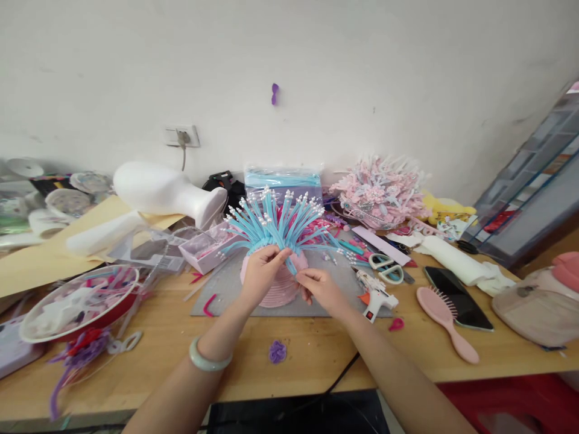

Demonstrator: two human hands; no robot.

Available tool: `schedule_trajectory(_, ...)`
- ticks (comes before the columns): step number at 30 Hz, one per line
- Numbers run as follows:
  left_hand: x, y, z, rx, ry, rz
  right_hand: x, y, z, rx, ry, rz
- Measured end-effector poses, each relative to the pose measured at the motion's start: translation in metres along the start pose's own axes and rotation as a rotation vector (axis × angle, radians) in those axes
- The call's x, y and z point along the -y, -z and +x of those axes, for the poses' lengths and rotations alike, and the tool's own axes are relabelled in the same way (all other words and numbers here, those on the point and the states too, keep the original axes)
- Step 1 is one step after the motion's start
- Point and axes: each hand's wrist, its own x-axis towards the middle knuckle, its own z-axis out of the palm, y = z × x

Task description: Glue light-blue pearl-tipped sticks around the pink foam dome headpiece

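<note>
A fan of light-blue pipe cleaners (266, 224) tipped with white beads rises from a round pink ribbed base (277, 295). Both hands work at its near side. My left hand (263, 272) pinches a blue pipe cleaner between thumb and forefinger near the top of the base. My right hand (320, 288) is closed just to the right, its thumb and forefinger on the lower part of a blue strand; the exact grip is partly hidden. The base stands on a grey mat (226, 295). A glue gun (374, 294) lies to the right of my right hand.
Scissors (386, 268), a pink hairbrush (447, 322) and a black tablet (459, 298) lie on the right. A red-and-white bowl of scraps (27, 322) and a white foam head (158, 187) are on the left. A purple flower (277, 351) lies in front.
</note>
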Motion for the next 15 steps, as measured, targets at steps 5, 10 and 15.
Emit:
schedule_trajectory(5, -0.0005, -0.0004, -0.0010, -0.031, -0.019, 0.071, -0.0045, 0.0007, 0.0033, -0.080, 0.011, 0.091)
schedule_trajectory(10, 0.0024, -0.0018, -0.0038, -0.055, -0.126, 0.188, -0.0037, -0.0005, 0.0025, -0.092, 0.013, 0.052)
schedule_trajectory(15, 0.0056, -0.0044, -0.0057, -0.040, -0.183, 0.243, -0.0002, -0.0040, 0.0006, -0.077, -0.009, -0.053)
